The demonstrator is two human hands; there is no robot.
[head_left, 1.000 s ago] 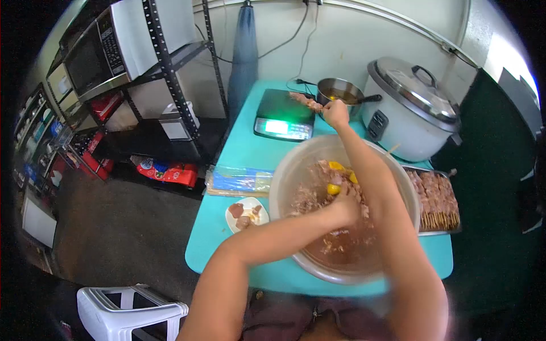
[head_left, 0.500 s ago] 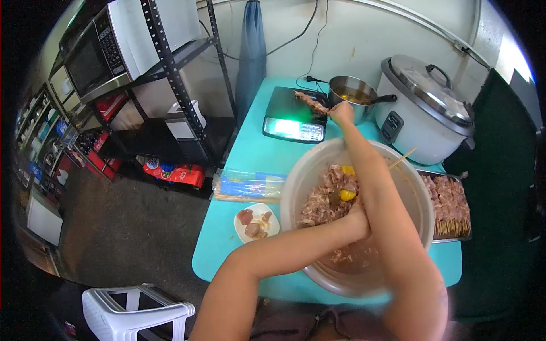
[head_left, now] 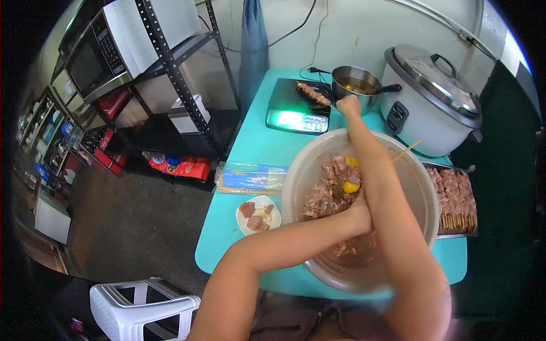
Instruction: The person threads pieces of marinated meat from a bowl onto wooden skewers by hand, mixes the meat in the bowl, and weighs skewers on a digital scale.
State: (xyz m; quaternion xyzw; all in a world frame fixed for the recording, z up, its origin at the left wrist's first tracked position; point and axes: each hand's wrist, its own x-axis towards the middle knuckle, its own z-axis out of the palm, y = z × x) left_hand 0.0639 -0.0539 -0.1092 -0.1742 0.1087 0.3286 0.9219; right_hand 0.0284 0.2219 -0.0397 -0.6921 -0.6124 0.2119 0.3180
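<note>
On the table point(head_left: 250, 142), the wide bowl point(head_left: 418, 187) takes the left hand point(head_left: 358, 216), its grip mostly hidden, so its state cannot be told. Beyond, the scale point(head_left: 280, 95) sits close to the pot point(head_left: 348, 71), which a sideways swing of the right hand point(head_left: 348, 105) could tip, spilling liquid. That hand's grip looks closed on the end of the meat skewer point(head_left: 311, 94) over the scale; a weak pinch might let it roll.

The single head camera looks forward and steeply down, close above the large whitish plastic basin point(head_left: 420, 196) right of centre. Its wide, curved view also takes in black perforated metal shelving point(head_left: 170, 65) at upper left.
</note>
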